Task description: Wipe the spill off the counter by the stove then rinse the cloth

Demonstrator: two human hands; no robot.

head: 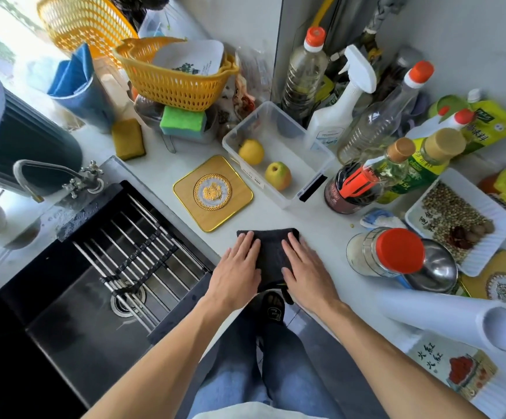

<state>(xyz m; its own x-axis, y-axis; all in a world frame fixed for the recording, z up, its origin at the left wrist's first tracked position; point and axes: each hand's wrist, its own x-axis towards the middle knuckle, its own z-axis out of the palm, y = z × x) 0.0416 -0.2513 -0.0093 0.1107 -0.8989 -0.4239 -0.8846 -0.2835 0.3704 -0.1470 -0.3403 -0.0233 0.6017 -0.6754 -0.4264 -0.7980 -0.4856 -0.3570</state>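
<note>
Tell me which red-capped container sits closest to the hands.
The squat clear jar with the wide red lid, just right of the right hand. The other red-capped bottles stand farther back among the condiments.

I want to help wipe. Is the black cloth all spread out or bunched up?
Spread flat. The black cloth lies on the counter near its front edge, with the left hand and right hand pressed palm-down on it.

At mid-frame a charcoal-black cloth (271,255) lies on the pale white bench (330,285). Just above it, a yellow-edged trivet (212,193) carries a round gold-and-white lace pattern. The sink (73,300) at lower left is black. At upper left are orange-yellow lattice baskets (167,77), with a green sponge (182,122) and a mustard one (128,139) below. At right, red-orange caps (399,251) top clear bottles.
</note>
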